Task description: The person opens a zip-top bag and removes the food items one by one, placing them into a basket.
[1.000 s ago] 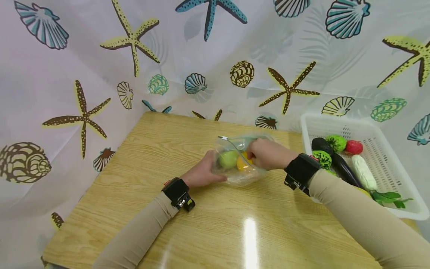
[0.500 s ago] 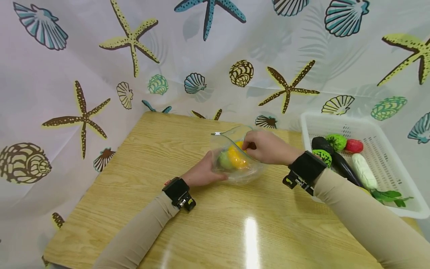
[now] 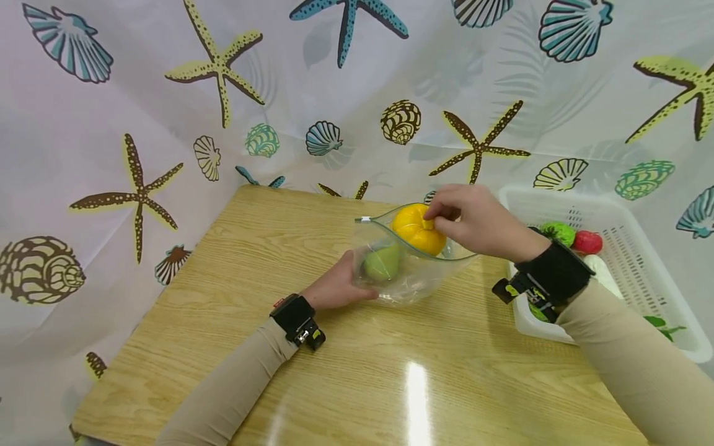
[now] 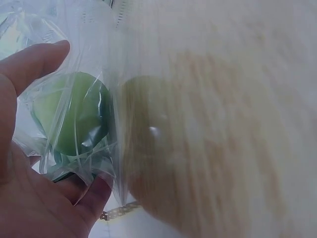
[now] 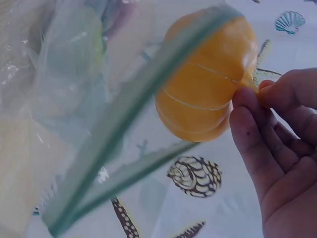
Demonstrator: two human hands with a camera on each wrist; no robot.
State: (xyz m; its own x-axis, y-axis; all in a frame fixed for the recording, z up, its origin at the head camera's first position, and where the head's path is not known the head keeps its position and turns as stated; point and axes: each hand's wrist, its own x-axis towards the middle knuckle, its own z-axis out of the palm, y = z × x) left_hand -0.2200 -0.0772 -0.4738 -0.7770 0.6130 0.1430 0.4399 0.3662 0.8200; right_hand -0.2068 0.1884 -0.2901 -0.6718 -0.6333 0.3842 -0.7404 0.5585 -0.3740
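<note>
My right hand [image 3: 476, 218] pinches the stem of a yellow-orange toy pumpkin [image 3: 414, 228] at the spread mouth of a clear zip bag [image 3: 415, 282]. Seen from the right wrist, the pumpkin [image 5: 198, 94] rises partly above the bag's green zip strip [image 5: 133, 116], with thumb and fingers on its stem. A round green fruit [image 3: 382, 262] lies inside the bag on the left. My left hand [image 3: 337, 286] holds the bag around that fruit, and the left wrist view has the green fruit [image 4: 74, 116] behind the plastic between thumb and fingers. A white slider [image 3: 365, 219] sits at the zip's left end.
A white plastic basket [image 3: 658, 254] stands at the right of the wooden table [image 3: 312, 384], partly behind my right wrist. In it lie a red vegetable [image 3: 587, 242], a green one [image 3: 559, 232] and green leaves [image 3: 658, 325]. A shell-patterned curtain [image 3: 346, 93] hangs behind.
My right hand has drawn the pumpkin up and to the right, from down inside the bag to its mouth. The mouth has spread wider. My left hand has stayed in place.
</note>
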